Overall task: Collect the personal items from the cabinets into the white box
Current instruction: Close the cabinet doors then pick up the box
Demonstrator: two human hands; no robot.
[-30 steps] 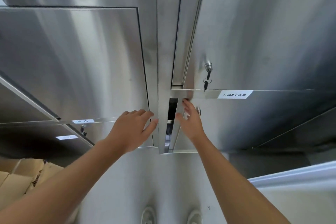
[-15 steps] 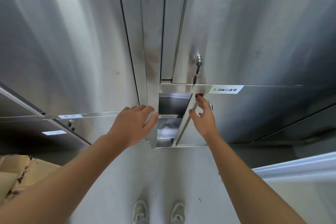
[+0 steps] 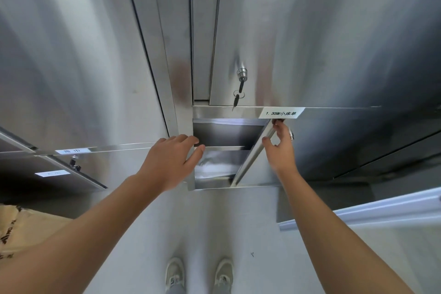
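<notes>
The brushed-steel lower cabinet door (image 3: 346, 145) stands wider open than before. The right hand (image 3: 280, 148) has its fingers grasping the door's edge, and the left hand (image 3: 170, 162) rests with its fingers released, left of that door.

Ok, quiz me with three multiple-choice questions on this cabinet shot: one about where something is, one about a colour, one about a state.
1. Where do the keys hang?
A. from a lock
B. on a wall hook
C. in a drawer

2. What colour is the label above the right hand?
A. red
B. white
C. green

3. The door that the right hand grips is:
A. shut
B. removed
C. partly open

Answers: 1 A, they dangle from the lock cylinder. 2 B, it is a white strip with dark print. 3 C, a gap beside the door's edge shows a shelf inside.
</notes>
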